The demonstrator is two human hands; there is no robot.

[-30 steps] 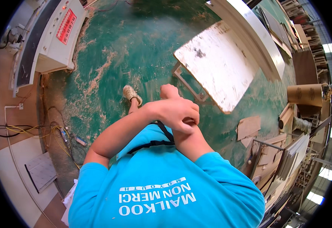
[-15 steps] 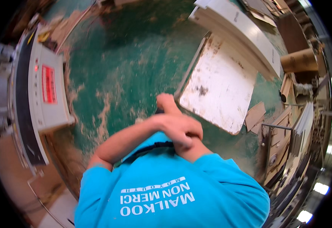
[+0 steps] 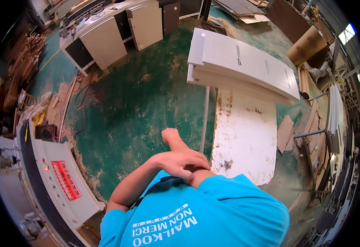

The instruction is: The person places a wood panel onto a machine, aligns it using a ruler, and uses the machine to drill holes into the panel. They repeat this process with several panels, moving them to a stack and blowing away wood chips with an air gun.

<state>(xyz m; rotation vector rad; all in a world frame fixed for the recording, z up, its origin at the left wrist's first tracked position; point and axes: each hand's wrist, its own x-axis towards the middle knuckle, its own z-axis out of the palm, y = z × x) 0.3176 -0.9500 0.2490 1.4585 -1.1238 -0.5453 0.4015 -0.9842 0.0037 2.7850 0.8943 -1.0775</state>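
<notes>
My arms are crossed in front of my blue T-shirt [image 3: 229, 201]. My left hand [image 3: 180, 163] reaches across from the left and lies with its fingers wrapped over my right forearm [image 3: 200, 176]. Beyond it, my right hand [image 3: 170, 134] points forward, closed in a fist over the green floor [image 3: 126, 136]; I see nothing in it. Neither hand touches any workpiece. Closest to them on the right is a stained white board [image 3: 244, 144] lying low, with a stack of white panels [image 3: 246, 61] across its far end.
To the left stands a pale machine [image 3: 60, 177] with a red label and a dark top strip. White cabinets [image 3: 104, 43] line the far left. A brown cardboard roll [image 3: 307, 45] and leaning panels [image 3: 337, 119] are on the right. Sawdust and scraps lie about.
The view has swung up and forward, so the far cabinets and the whole panel stack now show. My arms keep their crossed pose, left hand on the right forearm.
</notes>
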